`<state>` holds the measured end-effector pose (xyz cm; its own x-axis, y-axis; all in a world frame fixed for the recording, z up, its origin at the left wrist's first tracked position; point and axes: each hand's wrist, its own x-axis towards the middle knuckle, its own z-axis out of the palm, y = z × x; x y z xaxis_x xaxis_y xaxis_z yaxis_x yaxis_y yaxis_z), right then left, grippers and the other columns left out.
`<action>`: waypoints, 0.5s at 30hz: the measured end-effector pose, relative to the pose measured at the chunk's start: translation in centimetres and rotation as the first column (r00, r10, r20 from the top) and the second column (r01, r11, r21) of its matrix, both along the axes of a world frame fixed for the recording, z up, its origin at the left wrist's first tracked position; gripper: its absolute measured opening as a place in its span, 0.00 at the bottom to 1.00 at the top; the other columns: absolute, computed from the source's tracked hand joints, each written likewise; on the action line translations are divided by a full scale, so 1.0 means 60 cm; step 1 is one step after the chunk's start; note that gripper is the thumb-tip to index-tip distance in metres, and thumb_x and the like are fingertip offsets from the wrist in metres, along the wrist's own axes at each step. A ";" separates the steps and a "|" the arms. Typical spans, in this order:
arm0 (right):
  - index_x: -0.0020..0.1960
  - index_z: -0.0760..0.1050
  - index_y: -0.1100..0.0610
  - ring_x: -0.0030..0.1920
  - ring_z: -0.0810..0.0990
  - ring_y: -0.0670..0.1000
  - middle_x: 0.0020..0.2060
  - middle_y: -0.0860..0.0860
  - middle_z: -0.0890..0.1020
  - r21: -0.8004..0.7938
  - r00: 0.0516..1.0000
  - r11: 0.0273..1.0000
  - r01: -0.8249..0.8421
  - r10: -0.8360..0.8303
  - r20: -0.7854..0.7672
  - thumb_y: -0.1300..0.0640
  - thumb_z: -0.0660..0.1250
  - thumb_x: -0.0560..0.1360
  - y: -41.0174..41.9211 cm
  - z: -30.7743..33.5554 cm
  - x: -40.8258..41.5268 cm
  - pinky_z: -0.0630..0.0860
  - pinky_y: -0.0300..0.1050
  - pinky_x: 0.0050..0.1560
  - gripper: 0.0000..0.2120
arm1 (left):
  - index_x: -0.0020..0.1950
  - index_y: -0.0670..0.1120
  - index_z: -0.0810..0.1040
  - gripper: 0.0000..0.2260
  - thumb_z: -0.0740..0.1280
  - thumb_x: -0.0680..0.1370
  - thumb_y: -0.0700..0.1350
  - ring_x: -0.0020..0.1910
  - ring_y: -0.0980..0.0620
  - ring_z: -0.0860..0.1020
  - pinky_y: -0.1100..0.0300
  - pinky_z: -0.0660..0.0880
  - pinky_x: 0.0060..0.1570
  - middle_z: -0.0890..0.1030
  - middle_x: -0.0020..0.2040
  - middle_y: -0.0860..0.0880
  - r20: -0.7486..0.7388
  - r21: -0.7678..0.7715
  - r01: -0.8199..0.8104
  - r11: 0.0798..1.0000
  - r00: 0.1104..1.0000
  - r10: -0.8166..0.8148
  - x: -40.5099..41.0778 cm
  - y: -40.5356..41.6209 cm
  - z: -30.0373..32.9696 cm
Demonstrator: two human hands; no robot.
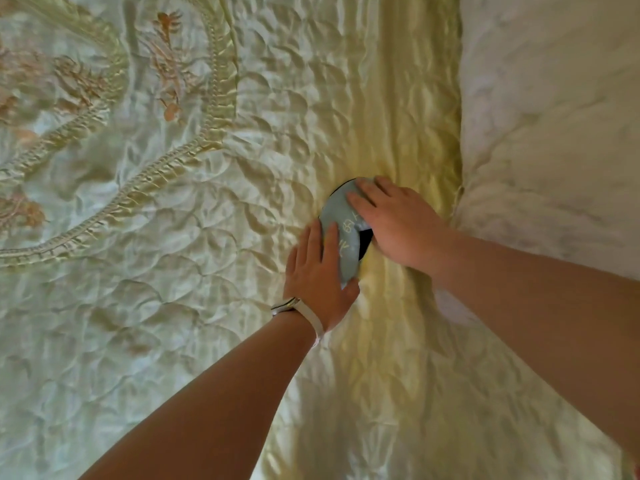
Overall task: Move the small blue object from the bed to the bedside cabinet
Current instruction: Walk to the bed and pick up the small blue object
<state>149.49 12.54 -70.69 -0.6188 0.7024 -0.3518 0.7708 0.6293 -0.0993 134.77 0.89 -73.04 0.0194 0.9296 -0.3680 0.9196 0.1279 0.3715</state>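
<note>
Head view: I look down on a quilted satin bedspread (145,306) with both my hands on the small blue object (341,216).
Object position: it lies on the bed, in a dip beside a pale pillow (554,133).
Left hand (318,275): fingers lie flat along the near edge, thumb hooked round its end, grasping it; a watch (298,310) sits on that wrist.
Right hand (394,223): fingers draped over the far side, thumb hidden, so I judge it grips too.
Why two hands: probably the soft surface lets the thing sink.
Hard to read: pale markings on the blue face; a dark underside shows partly.
Out of frame: the bedside cabinet.
</note>
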 end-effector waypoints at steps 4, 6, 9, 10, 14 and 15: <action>0.71 0.67 0.56 0.67 0.67 0.61 0.71 0.57 0.68 0.080 0.997 0.995 -0.059 0.062 -0.045 0.60 0.64 0.75 0.012 -0.010 0.003 0.65 0.58 0.62 0.24 | 0.79 0.45 0.48 0.36 0.63 0.76 0.52 0.78 0.40 0.51 0.43 0.52 0.74 0.53 0.79 0.39 0.026 0.034 0.007 0.999 1.000 -0.008 0.000 -0.005 -0.006; 0.69 0.70 0.56 0.64 0.70 0.60 0.69 0.56 0.71 0.088 0.995 0.994 -0.060 0.066 -0.070 0.60 0.63 0.75 0.016 -0.014 0.003 0.65 0.56 0.60 0.22 | 0.79 0.45 0.51 0.34 0.63 0.76 0.47 0.78 0.41 0.53 0.42 0.54 0.74 0.56 0.79 0.39 0.091 0.054 -0.022 0.998 0.996 0.017 -0.005 -0.002 -0.005; 0.64 0.74 0.55 0.57 0.75 0.58 0.62 0.53 0.77 0.087 0.993 0.996 -0.012 0.022 -0.116 0.59 0.64 0.74 0.018 -0.014 0.000 0.66 0.54 0.58 0.18 | 0.77 0.44 0.58 0.31 0.63 0.76 0.39 0.77 0.42 0.57 0.44 0.59 0.73 0.60 0.78 0.40 0.261 0.086 -0.114 0.990 0.961 0.088 -0.017 0.004 0.001; 0.61 0.75 0.54 0.54 0.77 0.57 0.58 0.52 0.80 0.084 0.991 0.996 0.017 -0.005 -0.136 0.58 0.64 0.73 0.017 -0.012 -0.001 0.66 0.53 0.56 0.16 | 0.77 0.44 0.59 0.30 0.63 0.76 0.38 0.76 0.44 0.59 0.47 0.62 0.73 0.62 0.77 0.41 0.321 0.089 -0.157 0.984 0.939 0.121 -0.022 0.006 0.004; 0.45 0.77 0.55 0.36 0.78 0.55 0.35 0.50 0.79 -0.064 0.944 0.984 0.166 -0.178 -0.279 0.56 0.66 0.73 0.011 0.012 0.000 0.68 0.47 0.39 0.04 | 0.73 0.55 0.67 0.21 0.60 0.79 0.44 0.62 0.66 0.73 0.72 0.69 0.57 0.76 0.66 0.59 0.504 -0.006 -0.360 0.933 0.804 0.314 -0.040 0.020 0.040; 0.42 0.76 0.55 0.33 0.77 0.55 0.32 0.50 0.78 -0.173 0.908 0.959 0.227 -0.272 -0.318 0.56 0.67 0.72 0.009 0.020 0.002 0.66 0.46 0.34 0.03 | 0.69 0.58 0.71 0.18 0.60 0.80 0.46 0.54 0.70 0.76 0.76 0.71 0.50 0.79 0.57 0.66 0.541 -0.036 -0.406 0.913 0.761 0.359 -0.045 0.026 0.052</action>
<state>149.59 13.06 -69.49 -0.5265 0.8119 -0.2522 0.8076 0.3850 -0.4467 132.07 2.47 -69.90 -0.1764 0.9266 -0.3321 0.4594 0.3759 0.8048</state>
